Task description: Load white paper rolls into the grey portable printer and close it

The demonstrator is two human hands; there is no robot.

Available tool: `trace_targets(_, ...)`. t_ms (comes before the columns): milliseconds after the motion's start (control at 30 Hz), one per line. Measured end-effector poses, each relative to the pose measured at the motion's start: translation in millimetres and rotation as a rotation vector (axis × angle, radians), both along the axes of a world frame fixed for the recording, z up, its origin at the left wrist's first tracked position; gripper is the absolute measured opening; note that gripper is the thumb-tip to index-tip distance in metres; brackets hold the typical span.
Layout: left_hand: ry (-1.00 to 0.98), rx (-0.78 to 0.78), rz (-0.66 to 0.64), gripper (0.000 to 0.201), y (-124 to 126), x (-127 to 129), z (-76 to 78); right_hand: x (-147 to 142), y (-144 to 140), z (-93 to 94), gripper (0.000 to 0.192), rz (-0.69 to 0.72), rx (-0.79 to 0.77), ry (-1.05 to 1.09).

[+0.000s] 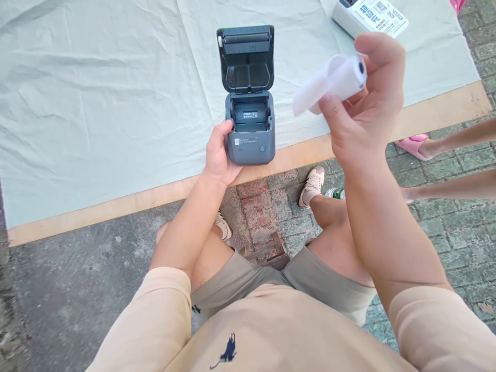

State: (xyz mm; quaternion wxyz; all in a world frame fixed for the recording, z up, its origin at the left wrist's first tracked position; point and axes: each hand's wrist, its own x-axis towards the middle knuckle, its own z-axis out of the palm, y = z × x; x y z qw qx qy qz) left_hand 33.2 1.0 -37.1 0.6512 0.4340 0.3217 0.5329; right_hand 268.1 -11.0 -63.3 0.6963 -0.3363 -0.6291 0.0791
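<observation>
A pale green cloth (pixel 96 103) covers the desk (pixel 445 106) above brick paving. The left hand (pixel 217 155) wraps its grip around the lower left side of a dark grey printer (pixel 251 142), which sits at the desk's near edge with its lid (pixel 246 57) swung open. The right hand (pixel 364 113) is raised, pinching a white paper roll (pixel 337 80) in its grip. A white box (pixel 372 18) lies at the far corner.

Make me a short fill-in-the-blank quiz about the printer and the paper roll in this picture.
1. The small grey printer sits with its lid ____.
2. The left hand steadies the ____.
3. The right hand holds a white paper roll ____ the table.
4. A pale green ____ covers the table.

Missing words: open; printer; above; cloth
</observation>
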Motion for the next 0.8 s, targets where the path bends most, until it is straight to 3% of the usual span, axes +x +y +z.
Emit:
trace_targets(133,0.031,0.012,-0.03,0.032,3,-2,-1.3,-16,11,4.6,0.058,0.022,0.132,0.054)
trace_targets(233,0.027,0.067,-0.052,0.034,2,-1,-5.0,-38,5,14.4,0.058,0.087,0.033,0.046)
trace_targets(367,-0.009,0.121,-0.049,0.043,-2,1,-9.3,-61,0,21.6,0.045,0.097,-0.057,-0.116)
trace_targets(800,0.037,0.06,-0.058,0.023,-11,3,-2.6,-47,6,17.5,0.025,0.163,-0.165,-0.504)
